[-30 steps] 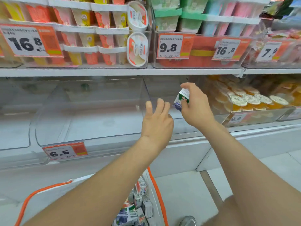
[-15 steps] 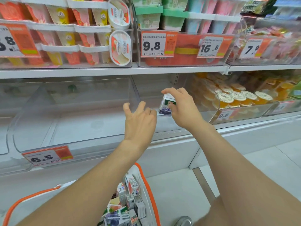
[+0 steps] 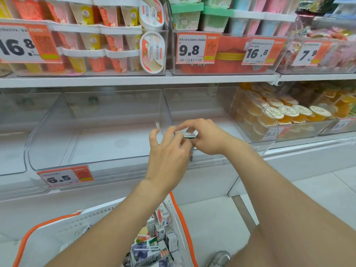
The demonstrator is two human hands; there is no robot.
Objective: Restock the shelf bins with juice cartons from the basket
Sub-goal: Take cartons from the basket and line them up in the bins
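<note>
The left hand (image 3: 169,149), spread open a moment ago, now meets the juice carton (image 3: 189,135) gripped by the right hand (image 3: 208,137) at the empty bin's (image 3: 204,112) front edge; probably steadying it for placement.

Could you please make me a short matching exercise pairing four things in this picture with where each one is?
Things:
1. juice carton
2. 6.5 price tag
3. orange jelly cups
4. basket

Places:
A. clear bin at right
B. between both hands
C. below the arms
D. front of the empty bin

Pairs: 1-B, 2-D, 3-A, 4-C
</note>
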